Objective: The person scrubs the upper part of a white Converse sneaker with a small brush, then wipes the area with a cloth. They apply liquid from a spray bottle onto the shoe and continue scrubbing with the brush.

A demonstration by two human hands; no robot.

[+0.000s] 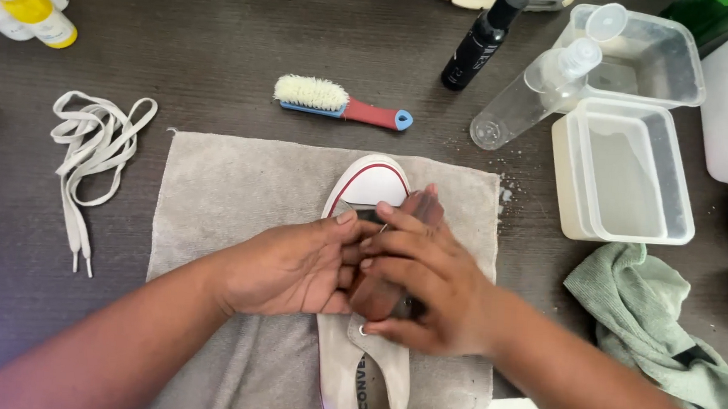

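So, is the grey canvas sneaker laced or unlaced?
Unlaced: the grey canvas sneaker shows a bare eyelet, and loose white laces lie apart on the dark table.

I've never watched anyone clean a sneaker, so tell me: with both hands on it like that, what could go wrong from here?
Both hands, left hand and right hand, press on the sneaker, which lies on a grey towel; the towel might bunch or slide on the dark table.

The clear spray bottle lies on its side by the open tub; droplets already dot the table near it, so it may leak further.

The loose laces could get swept aside by the left forearm.
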